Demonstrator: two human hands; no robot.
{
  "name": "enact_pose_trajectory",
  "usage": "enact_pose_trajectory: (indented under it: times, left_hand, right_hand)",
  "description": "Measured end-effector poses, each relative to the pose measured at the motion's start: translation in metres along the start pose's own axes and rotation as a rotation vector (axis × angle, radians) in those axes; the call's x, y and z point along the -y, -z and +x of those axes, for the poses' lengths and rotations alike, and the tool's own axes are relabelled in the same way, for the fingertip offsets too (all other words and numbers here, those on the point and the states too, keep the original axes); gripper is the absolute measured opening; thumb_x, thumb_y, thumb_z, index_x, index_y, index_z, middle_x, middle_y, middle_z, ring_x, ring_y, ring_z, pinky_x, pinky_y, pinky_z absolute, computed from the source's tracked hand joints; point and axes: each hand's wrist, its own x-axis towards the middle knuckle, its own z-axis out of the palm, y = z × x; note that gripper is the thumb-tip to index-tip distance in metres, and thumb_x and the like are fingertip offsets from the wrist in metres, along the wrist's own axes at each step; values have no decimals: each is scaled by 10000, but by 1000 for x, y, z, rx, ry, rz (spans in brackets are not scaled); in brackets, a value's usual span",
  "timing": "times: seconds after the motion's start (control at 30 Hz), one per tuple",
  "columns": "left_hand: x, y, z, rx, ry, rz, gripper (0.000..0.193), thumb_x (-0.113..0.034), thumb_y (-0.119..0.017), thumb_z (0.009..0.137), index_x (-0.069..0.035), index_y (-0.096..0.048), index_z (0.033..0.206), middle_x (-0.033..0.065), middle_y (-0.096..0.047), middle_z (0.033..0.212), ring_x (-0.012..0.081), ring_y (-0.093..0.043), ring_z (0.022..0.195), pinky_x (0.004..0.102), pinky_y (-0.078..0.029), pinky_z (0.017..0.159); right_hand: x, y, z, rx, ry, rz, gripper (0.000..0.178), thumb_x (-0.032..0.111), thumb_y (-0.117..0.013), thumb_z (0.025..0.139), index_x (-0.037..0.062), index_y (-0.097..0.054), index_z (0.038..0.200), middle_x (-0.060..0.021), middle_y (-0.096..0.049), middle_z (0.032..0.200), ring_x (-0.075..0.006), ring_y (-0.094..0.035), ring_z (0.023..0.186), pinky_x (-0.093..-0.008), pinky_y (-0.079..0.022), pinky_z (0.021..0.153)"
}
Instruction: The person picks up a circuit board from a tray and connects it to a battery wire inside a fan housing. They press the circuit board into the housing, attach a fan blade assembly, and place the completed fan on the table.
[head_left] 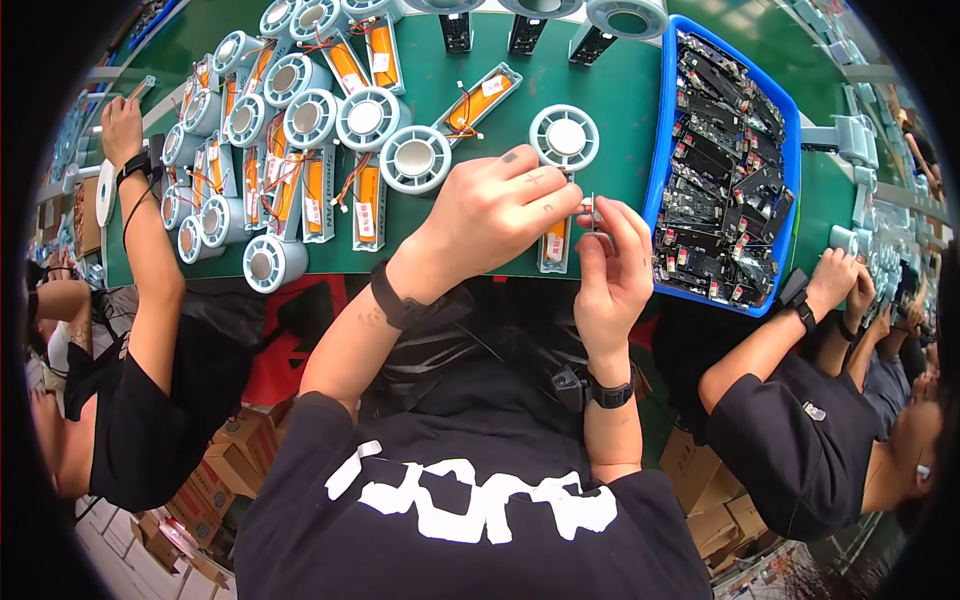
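My left hand (490, 215) is closed in a pinch over the near edge of the table; its fingertips meet those of my right hand, and what they grip is too small to make out. My right hand (612, 265) pinches a small thin piece (594, 212), seen edge-on, between thumb and fingers. Just beneath both hands lies a pale blue handheld fan body (564, 137) with a round silver centre. Its handle, partly hidden by my hands, shows an orange battery (556, 245). Left of it lies another fan body (415, 160), its open handle holding an orange battery with wires.
Many similar fan bodies (285, 80) crowd the green table (620, 100) at the left. A blue bin (656, 185) full of dark circuit boards (720, 170) stands to the right. Fan units with dark boards (525, 35) lie at the far edge. Co-workers' hands (122, 128) flank me.
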Motion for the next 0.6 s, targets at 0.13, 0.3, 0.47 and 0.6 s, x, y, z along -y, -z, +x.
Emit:
enact_pose_trajectory:
  times: [0.13,0.3,0.47,0.6]
  left_hand:
    - [-1,0,0,-12,-16,16,214,-118,-767,729,-103,-690,929,-23,-662,836,151,-589,692,275,-481,508]
    - [-1,1,0,-14,-33,52,230,-107,-751,709,-103,-689,930,-35,-642,839,143,-583,702,266,-480,515]
    - [-2,1,1,-7,-75,104,243,-108,-738,691,-95,-686,928,-39,-616,830,139,-586,721,257,-483,522]
    - [-4,3,1,29,-82,132,194,-132,-728,703,-84,-678,885,-34,-607,825,140,-603,785,255,-501,549]
  right_hand:
    - [-2,-1,0,-4,13,-4,356,-85,-573,946,-23,-606,1295,-128,-559,1286,-199,-660,1026,-296,-553,844]
    - [-5,0,-1,-6,33,-41,341,-89,-588,938,-27,-621,1271,-132,-576,1268,-198,-664,1013,-294,-552,837]
    - [-6,2,1,3,121,-150,327,-90,-598,931,-29,-634,1251,-135,-590,1257,-195,-666,1008,-293,-552,834]
    - [-6,3,1,18,180,-219,319,-96,-605,924,-30,-646,1233,-140,-594,1257,-183,-663,1002,-284,-550,832]
